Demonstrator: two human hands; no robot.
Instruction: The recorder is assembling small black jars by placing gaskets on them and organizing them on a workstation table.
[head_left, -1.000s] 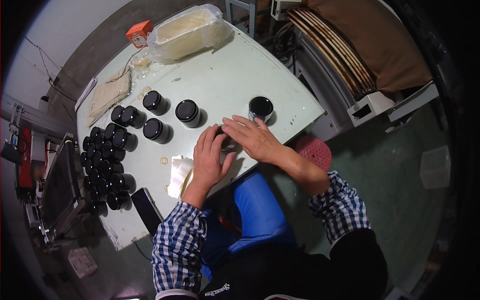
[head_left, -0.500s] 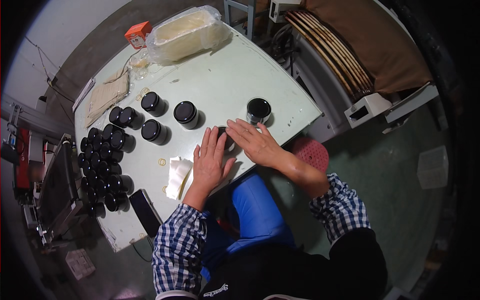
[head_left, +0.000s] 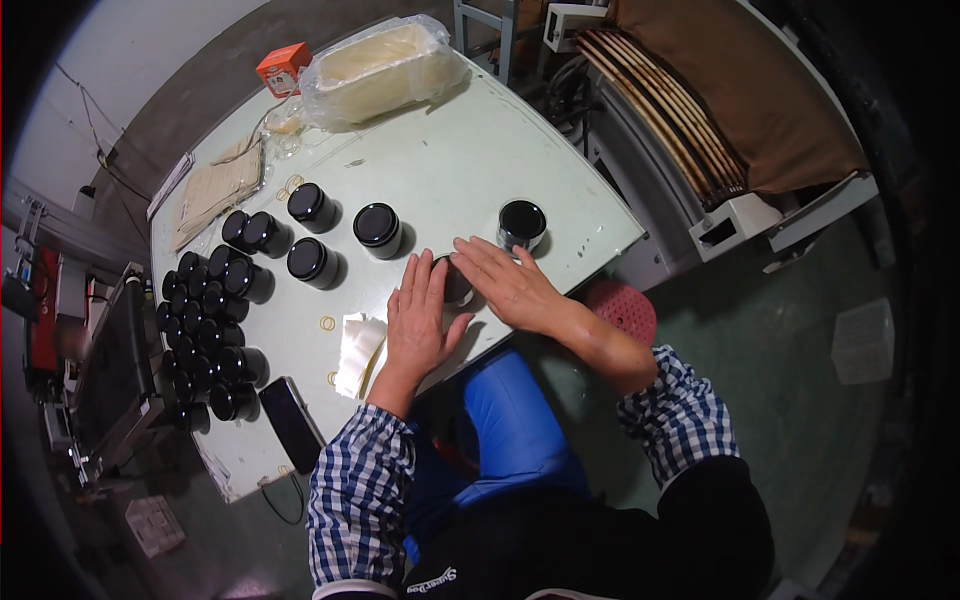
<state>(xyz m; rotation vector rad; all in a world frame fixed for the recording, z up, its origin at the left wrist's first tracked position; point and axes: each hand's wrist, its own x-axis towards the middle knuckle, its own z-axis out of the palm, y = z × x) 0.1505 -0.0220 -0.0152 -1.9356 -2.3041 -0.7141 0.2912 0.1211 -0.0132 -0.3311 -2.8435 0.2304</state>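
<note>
Both hands lie open and flat on the pale green table (head_left: 470,150): left hand (head_left: 418,322) and right hand (head_left: 512,285) flank a small dark jar (head_left: 456,283), seemingly lying sideways between them, partly hidden.

Glossy black-lidded jars (head_left: 312,260) stand on the smooth, matt pale desk (head_left: 450,160) beside a crinkly clear plastic bag (head_left: 385,68) and white folded paper (head_left: 358,345).

A pale green counter (head_left: 470,160) fills the upper middle of the frame, set on a dull green floor (head_left: 800,400) that spreads across the right and lower right. In the upper right stands a grey machine (head_left: 690,150) draped with brown cloth (head_left: 770,100). A grey wall (head_left: 130,70) runs along the upper left.
</note>
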